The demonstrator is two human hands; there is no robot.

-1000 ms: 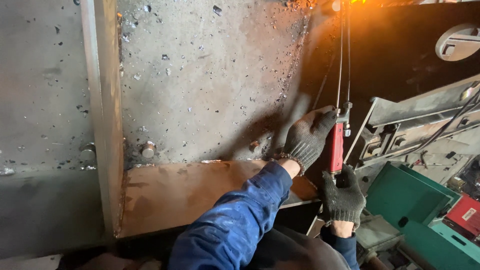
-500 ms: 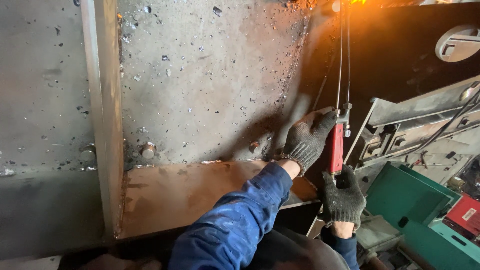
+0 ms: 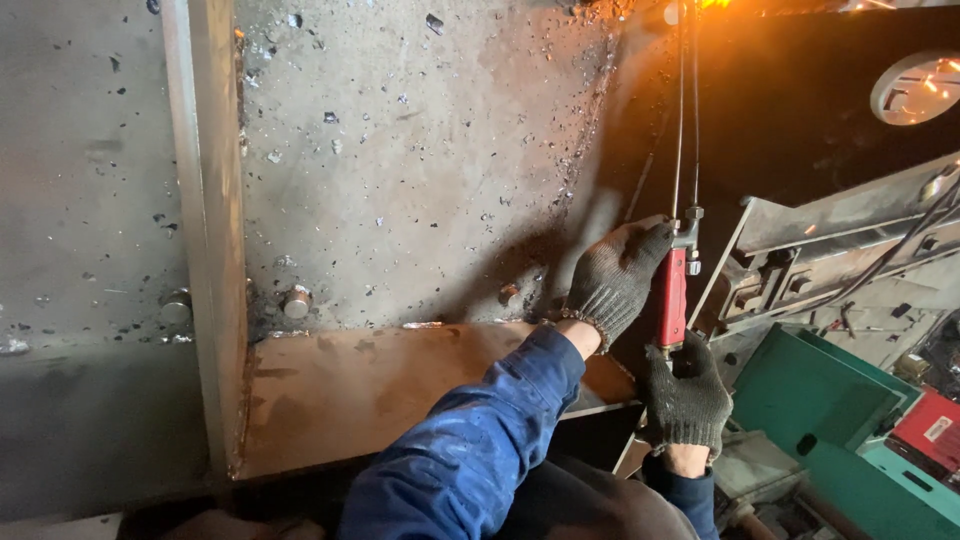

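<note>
Red-bodied cutting torch (image 3: 672,296) with thin metal tubes (image 3: 686,110) running up toward an orange glow at the top edge, so the hot end is up there and both hands stay down low on the handle, away from it. Left hand (image 3: 615,278) in a dark knit glove is the one on the blue-sleeved arm that crosses over; its grip is wrapped around the top of the red handle near the little valve fitting, probably steadying the aim. Right hand (image 3: 686,398), gloved the same way, is closed around the bottom end of the handle, taking the weight from below. The torch sits just off the right edge of the big spatter-flecked grey steel plate (image 3: 420,160), which stands like a wall, with a rusty brown flat steel plate (image 3: 380,385) jutting out beneath it like a shelf. A tall narrow steel rib (image 3: 208,230) runs up the left side, with short round studs (image 3: 296,300) poking out near its base. Off to the right there's a green metal box (image 3: 800,400) and some grey machine framing (image 3: 840,240).
</note>
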